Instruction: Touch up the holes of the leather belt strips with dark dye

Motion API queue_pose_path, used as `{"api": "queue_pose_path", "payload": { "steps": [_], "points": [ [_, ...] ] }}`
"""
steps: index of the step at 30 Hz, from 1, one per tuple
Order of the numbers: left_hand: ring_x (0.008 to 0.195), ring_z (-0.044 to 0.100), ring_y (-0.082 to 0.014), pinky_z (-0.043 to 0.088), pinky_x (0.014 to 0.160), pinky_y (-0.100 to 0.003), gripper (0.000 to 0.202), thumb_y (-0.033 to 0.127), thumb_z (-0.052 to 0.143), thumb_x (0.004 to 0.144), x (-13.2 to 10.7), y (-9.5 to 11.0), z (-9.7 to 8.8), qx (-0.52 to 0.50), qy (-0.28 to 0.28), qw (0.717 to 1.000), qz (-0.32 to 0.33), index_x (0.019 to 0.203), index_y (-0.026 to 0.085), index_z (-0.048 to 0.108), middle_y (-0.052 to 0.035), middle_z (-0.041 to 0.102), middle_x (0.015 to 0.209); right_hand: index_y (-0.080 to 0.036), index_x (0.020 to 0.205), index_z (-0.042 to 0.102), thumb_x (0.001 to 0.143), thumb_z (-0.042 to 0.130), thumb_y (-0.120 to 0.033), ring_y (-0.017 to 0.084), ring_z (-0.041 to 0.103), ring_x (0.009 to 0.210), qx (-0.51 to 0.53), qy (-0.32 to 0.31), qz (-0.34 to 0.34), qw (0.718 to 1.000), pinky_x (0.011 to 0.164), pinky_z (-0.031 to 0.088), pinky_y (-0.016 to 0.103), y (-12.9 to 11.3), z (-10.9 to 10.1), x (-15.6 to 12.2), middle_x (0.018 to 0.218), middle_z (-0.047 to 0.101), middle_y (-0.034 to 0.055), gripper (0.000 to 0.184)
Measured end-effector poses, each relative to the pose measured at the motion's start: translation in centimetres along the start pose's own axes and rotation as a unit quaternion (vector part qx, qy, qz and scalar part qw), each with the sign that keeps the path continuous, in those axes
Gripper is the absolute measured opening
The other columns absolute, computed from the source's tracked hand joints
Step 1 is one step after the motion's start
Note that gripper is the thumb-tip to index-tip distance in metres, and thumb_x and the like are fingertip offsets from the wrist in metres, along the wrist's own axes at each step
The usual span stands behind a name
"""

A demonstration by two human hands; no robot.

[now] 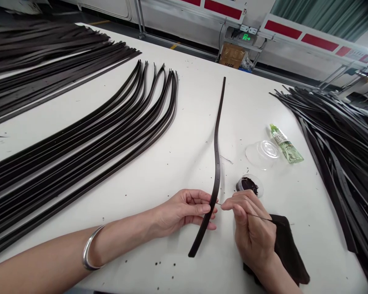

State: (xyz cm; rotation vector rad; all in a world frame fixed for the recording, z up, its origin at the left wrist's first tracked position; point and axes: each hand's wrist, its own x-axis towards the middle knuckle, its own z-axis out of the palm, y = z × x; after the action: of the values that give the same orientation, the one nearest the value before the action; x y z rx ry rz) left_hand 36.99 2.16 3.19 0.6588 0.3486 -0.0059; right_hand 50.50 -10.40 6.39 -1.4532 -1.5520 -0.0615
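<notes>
The left hand's grip (184, 213) is clamped on a long, narrow, dark-brown leather belt strap (216, 163) over the white desk (184, 122), while the right hand's grip (251, 232) pinches a thin dark rod (260, 217) at its edge.

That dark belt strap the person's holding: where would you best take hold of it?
Probably near the free upper end of the dark belt strap, coming from above and pinching its long edges. The left hand already holds it lower down, and this narrow end lies well clear of the hands.
</notes>
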Motion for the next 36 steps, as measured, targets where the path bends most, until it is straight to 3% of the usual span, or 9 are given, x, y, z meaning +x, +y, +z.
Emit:
{"api": "queue_pose_path", "payload": {
  "steps": [36],
  "points": [
    [0.081, 0.063, -0.0149, 0.058, 0.084, -0.041, 0.013, 0.016, 0.069, 0.085, -0.05, -0.12, -0.04, 0.011, 0.012, 1.000, 0.004, 0.098, 0.013, 0.067, -0.0053, 0.067, 0.086, -0.017, 0.092, 0.059, 0.088, 0.042, 0.003, 0.016, 0.058, 0.073, -0.007, 0.001, 0.015, 1.000, 0.065, 0.048, 0.031, -0.07, -0.14, -0.47, 0.076, 0.067, 0.0038, 0.026]
  ]
}}
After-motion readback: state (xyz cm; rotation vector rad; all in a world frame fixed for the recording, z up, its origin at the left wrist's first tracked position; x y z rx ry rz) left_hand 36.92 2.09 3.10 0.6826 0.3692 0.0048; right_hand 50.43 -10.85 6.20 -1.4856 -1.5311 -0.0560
